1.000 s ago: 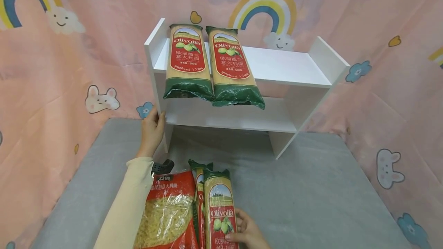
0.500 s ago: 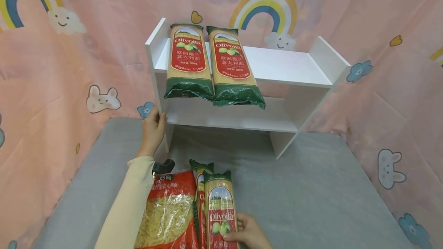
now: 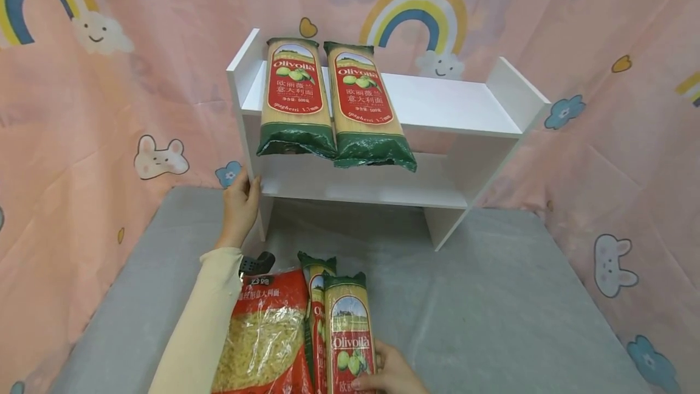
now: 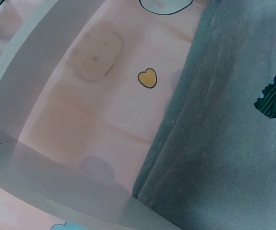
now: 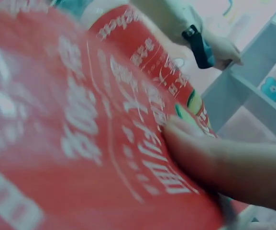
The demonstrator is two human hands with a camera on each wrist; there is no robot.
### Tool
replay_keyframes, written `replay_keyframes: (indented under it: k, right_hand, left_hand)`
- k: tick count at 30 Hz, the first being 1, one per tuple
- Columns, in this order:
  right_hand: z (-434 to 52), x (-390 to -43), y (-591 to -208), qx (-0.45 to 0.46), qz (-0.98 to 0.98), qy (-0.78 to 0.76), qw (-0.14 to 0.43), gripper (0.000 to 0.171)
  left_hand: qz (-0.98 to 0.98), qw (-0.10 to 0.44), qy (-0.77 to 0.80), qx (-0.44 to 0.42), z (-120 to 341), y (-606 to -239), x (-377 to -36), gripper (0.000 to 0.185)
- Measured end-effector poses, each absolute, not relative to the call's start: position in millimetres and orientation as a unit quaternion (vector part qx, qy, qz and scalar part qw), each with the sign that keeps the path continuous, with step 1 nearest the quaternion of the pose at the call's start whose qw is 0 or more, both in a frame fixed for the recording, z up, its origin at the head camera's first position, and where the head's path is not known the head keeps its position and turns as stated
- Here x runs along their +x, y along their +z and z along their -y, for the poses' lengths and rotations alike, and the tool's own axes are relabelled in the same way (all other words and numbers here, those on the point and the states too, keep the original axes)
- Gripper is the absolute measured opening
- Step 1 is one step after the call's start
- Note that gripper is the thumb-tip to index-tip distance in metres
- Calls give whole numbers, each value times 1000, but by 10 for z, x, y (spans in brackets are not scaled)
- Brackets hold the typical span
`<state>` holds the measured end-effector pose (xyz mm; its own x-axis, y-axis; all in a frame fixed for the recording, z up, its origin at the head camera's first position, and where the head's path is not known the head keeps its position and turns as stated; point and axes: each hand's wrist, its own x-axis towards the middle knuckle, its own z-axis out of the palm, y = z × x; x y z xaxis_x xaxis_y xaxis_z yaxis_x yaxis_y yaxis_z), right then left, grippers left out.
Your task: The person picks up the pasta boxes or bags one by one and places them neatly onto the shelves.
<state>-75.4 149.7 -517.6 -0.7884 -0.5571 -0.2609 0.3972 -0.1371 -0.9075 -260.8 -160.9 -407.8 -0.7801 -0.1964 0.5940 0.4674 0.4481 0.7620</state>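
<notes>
My left hand [image 3: 240,208] grips the left side panel of a white two-tier shelf [image 3: 437,102], low down near the lower board. At the bottom of the head view, my right hand [image 3: 391,369] holds a spaghetti pack [image 3: 349,321] by its right side, thumb on the front. In the right wrist view the pack's red label [image 5: 104,120] fills much of the picture, with the thumb [image 5: 214,158] pressed on it. A second spaghetti pack [image 3: 317,297] stands just left of the held one. Beside that lies a red bag of short pasta [image 3: 268,333], partly covered by my left sleeve.
Two more spaghetti packs, one left [image 3: 295,96] and one right [image 3: 363,102], lie on the top board at its left end, their green ends overhanging the front edge. A grey cloth [image 3: 492,297] covers the surface. A pink patterned curtain [image 3: 180,78] hangs behind.
The held spaghetti pack has shifted slightly down and to the right, with my right hand on it. My left hand stays on the shelf panel.
</notes>
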Motion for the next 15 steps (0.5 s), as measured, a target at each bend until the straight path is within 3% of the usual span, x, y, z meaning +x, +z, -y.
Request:
replay_keyframes:
  k: [15]
  right_hand:
    - [-1498,-758,-5115,50,-602,-753,259,51]
  left_hand:
    - [784,334,-515,-90,1605,-4087,-2608,23]
